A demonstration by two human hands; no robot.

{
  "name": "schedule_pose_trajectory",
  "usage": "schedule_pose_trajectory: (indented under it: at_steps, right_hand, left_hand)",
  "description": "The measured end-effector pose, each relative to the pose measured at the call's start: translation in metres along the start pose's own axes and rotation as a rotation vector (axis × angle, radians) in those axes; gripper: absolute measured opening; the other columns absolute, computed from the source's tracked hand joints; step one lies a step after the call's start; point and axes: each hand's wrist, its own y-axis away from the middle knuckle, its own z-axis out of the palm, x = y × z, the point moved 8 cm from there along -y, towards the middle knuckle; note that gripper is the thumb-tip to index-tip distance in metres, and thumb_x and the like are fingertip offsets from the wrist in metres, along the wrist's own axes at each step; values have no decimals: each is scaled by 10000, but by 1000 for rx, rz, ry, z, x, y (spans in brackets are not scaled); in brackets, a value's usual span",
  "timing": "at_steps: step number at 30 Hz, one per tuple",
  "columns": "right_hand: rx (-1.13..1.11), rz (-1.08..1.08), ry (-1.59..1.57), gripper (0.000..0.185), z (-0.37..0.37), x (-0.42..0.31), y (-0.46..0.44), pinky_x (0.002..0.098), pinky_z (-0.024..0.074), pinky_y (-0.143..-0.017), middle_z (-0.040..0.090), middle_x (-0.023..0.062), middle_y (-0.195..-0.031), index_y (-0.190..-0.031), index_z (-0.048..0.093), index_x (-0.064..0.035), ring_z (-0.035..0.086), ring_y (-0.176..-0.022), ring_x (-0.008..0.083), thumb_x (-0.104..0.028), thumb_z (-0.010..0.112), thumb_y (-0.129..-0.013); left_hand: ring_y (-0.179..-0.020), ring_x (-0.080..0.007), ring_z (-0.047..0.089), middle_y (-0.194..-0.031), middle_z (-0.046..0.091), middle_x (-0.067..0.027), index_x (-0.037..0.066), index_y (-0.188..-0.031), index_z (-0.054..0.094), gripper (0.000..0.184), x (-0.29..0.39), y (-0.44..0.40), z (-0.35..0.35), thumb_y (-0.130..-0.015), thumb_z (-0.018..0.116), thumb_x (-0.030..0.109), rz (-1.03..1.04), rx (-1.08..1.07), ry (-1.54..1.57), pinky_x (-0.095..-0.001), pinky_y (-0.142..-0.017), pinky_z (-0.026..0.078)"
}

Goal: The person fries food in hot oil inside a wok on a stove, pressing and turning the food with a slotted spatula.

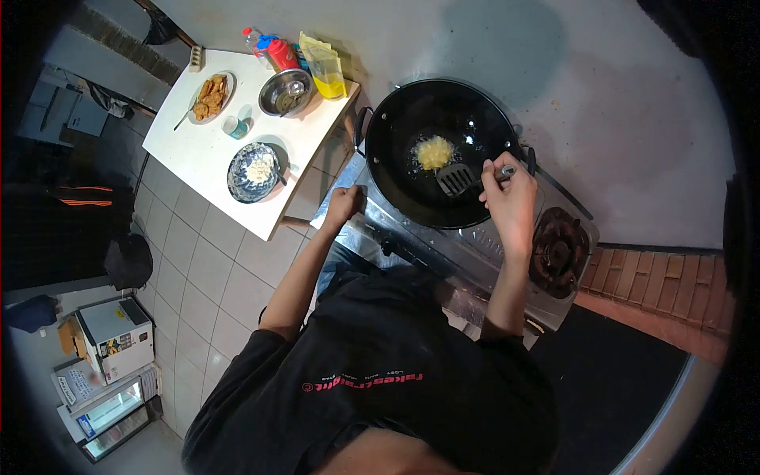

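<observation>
A large black wok (404,190) stands on the stove. Pale yellow food (435,153) bubbles in oil near its middle. My right hand (511,194) grips the handle of a black slotted spatula (455,180), whose head is in the wok just beside the food. My left hand (344,204) is closed at the stove's front edge, left of the wok; whatever it holds, if anything, is hidden.
A white table (190,150) on the left bears a plate of fried food (211,99), a metal bowl (286,93), a bowl with batter (253,172), a cup (234,127) and bottles (282,55). A second burner (560,252) lies right of the wok.
</observation>
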Motion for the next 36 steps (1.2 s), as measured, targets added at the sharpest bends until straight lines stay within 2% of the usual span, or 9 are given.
schedule_pose_trajectory:
  at_steps: [4,9,20,26,31,36]
  right_hand:
    - [-59,29,-1,263,8,7,0,294,416,-477,520,92,-678,-757,489,29,572,-494,128,-97,625,-943]
    - [-17,28,-9,267,5,0,1,296,417,-478,524,95,-683,-756,482,32,567,-492,128,-96,625,-942]
    - [-49,39,-19,274,8,5,2,294,415,-473,517,86,-685,-754,474,27,570,-501,120,-96,628,-945]
    - [-1,-5,10,260,1,2,2,295,427,-465,509,78,-687,-761,480,29,560,-503,122,-89,627,-940]
    - [-46,59,-12,261,8,9,3,286,420,-464,520,80,-698,-754,484,21,569,-500,123,-89,630,-940]
    - [-4,0,-29,253,2,1,3,291,427,-467,524,84,-706,-764,488,28,557,-502,125,-90,626,-939]
  left_hand:
    - [-390,-91,374,-503,451,25,128,-558,494,454,-8,-4,-2,-972,529,311,-9,15,-5,-284,-379,253]
    - [-391,-95,373,-505,451,25,123,-557,491,454,-15,-9,-3,-976,534,292,-17,15,63,-286,-380,255]
    - [-396,-92,369,-495,433,32,128,-553,481,458,3,3,0,-973,535,302,-3,36,2,-280,-388,257]
    - [-401,-90,377,-511,443,34,134,-562,474,451,-27,-18,-5,-974,528,308,8,-3,67,-278,-390,275]
    - [-402,-90,387,-511,452,30,134,-560,477,450,-18,-12,-4,-971,532,308,7,13,19,-278,-388,279]
    - [-396,-90,389,-493,444,28,136,-543,476,459,4,5,0,-960,544,314,3,36,-7,-277,-383,274]
